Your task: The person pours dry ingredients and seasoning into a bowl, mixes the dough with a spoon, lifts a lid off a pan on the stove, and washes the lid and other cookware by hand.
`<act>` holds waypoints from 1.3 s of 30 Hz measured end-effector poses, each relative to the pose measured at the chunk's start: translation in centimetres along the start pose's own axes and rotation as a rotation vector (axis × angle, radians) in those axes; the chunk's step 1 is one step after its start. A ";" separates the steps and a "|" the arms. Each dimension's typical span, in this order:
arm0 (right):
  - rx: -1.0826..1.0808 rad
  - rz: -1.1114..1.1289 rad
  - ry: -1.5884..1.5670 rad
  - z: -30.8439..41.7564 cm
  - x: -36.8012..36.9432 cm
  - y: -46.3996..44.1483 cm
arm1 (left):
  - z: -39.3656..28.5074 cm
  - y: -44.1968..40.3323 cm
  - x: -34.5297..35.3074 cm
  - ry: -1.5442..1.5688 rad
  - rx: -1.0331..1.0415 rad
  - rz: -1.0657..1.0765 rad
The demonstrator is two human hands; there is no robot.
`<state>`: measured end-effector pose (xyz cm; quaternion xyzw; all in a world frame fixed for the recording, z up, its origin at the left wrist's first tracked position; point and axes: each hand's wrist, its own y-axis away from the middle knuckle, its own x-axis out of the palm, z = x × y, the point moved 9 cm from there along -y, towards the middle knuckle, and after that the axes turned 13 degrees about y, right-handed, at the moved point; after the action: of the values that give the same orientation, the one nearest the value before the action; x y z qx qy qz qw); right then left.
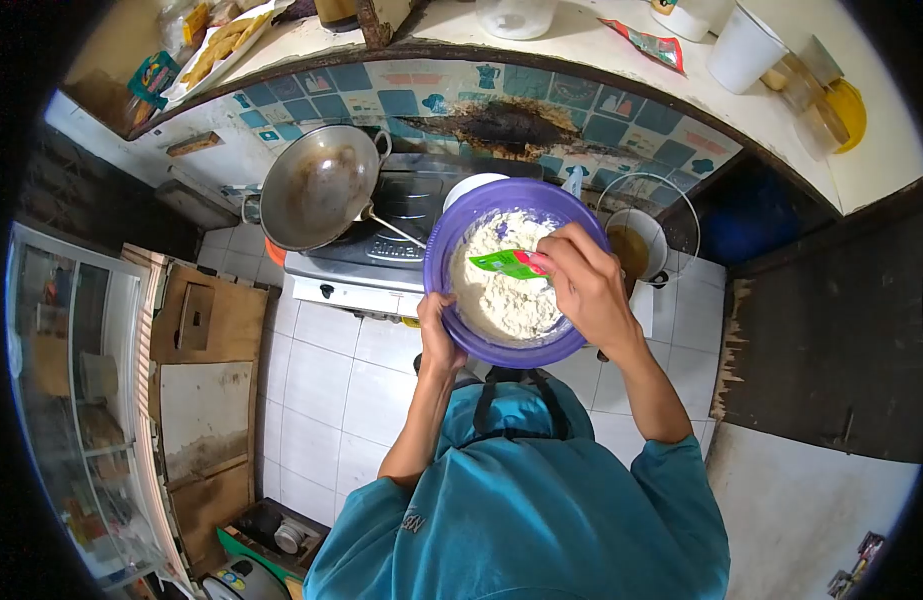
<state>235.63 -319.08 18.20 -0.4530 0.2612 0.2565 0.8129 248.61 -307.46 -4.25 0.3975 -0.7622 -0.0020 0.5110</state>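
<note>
The stove carries a wok, the shelf a cup.

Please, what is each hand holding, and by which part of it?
The left hand holds the bowl by its rim, at the near left. The right hand holds the packet by its right end.

Right hand covers one end of the green sachet; its print is too small to read. Left hand: most fingers hidden under the purple bowl. Bowl also blocks part of the stove and most of a white dish behind it. Contents of the glass cabinet blurred, can't ID. White tub cut by top edge, grey appliance by bottom. Shirt lettering illegible.
</note>
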 end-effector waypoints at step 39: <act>0.101 0.162 -0.275 -0.7 0.6 0.5 | -0.1 0.5 -0.9 -0.059 -0.060 0.030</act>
<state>235.61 -319.40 17.19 -0.3497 0.1959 0.3674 0.8393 248.54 -306.47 -4.70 0.3704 -0.7824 -0.0289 0.4998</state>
